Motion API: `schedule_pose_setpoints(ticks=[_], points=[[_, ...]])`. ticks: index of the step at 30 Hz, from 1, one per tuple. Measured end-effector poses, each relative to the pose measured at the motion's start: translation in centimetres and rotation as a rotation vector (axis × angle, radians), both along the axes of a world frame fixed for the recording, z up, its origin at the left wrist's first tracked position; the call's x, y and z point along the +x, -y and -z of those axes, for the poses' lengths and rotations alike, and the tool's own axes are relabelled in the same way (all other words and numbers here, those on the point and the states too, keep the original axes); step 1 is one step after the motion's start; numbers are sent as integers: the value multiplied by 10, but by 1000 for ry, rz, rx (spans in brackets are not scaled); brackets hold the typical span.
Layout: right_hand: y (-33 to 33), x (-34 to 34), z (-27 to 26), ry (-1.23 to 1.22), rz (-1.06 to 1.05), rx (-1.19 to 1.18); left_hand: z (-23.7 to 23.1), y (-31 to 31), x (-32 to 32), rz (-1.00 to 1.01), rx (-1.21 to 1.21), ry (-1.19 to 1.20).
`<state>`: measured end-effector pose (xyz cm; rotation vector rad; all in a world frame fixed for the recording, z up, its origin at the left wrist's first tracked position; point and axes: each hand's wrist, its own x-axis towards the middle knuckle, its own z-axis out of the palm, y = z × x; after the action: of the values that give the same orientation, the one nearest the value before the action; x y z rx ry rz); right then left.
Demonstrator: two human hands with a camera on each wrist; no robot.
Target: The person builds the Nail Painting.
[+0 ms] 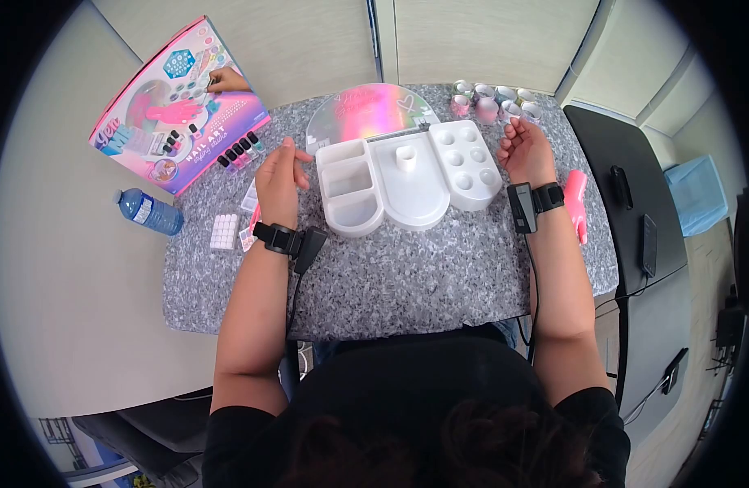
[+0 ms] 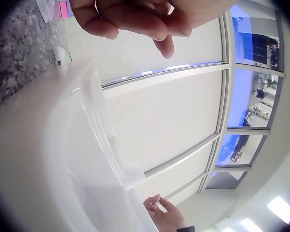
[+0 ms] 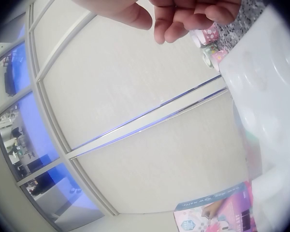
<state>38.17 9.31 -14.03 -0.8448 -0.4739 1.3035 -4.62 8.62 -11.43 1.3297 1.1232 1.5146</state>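
Note:
My left hand (image 1: 278,180) hovers at the left side of a white plastic tray set, its fingers loosely bent with nothing between them. On the tray's other side my right hand (image 1: 527,153) is raised, fingers relaxed and curling inward; the right wrist view shows these fingers (image 3: 176,21) holding nothing. The set has a left section (image 1: 351,196) with three compartments, a middle base (image 1: 415,203) with a short upright peg (image 1: 405,158), and a right section (image 1: 472,198) with several round wells. Behind it stands a shiny arched panel (image 1: 366,114). Small patterned cups (image 1: 487,111) stand beyond my right fingertips.
A nail art box (image 1: 175,106) stands at the back left, with several polish bottles (image 1: 240,152) before it. A water bottle (image 1: 150,211) and a white gridded block (image 1: 224,232) sit left. Right of my forearm lies a pink model hand (image 1: 576,203), near a black side table (image 1: 610,154).

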Motion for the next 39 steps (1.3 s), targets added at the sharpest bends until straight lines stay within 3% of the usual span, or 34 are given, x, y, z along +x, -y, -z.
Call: schedule_pose_setpoints(ticks=[5, 8, 12, 17, 21, 23, 24, 26, 27, 28, 30, 31, 34, 39], points=[[-2, 3, 2, -1, 9, -8, 11, -8, -4, -136, 10, -71], [-2, 10, 0, -39, 11, 5, 11, -11, -9, -108, -9, -208], [-3, 36, -5, 16, 79, 36, 17, -13, -5, -40, -39, -214], [-2, 56, -9, 286, 231, -13, 12, -7, 0, 1, -68, -277], [7, 57, -19, 428, 231, -32, 22, -14, -6, -4, -33, -266], [8, 50, -20, 804, 305, -29, 23, -14, -8, 2, -17, -298], [6, 51, -14, 805, 301, -31, 27, -14, -10, 0, -21, -297], [-2, 55, -6, 1262, 328, 70, 34, -19, -11, 21, 11, -286], [13, 39, -30, 1491, 285, -103, 31, -20, -10, 18, 15, -278], [8, 42, -28, 1499, 286, -99, 29, -18, -9, 27, -5, -289], [-6, 52, -15, 1727, 180, -255, 27, -14, -9, 37, -18, -283], [-7, 47, -15, 1926, 236, -250, 26, -14, -9, 41, -10, -314], [-11, 31, -20, 2151, 282, -354, 23, -10, -6, 37, -1, -329], [-32, 25, -24, 2231, 248, -520, 9, 0, 0, 29, -52, -426]])
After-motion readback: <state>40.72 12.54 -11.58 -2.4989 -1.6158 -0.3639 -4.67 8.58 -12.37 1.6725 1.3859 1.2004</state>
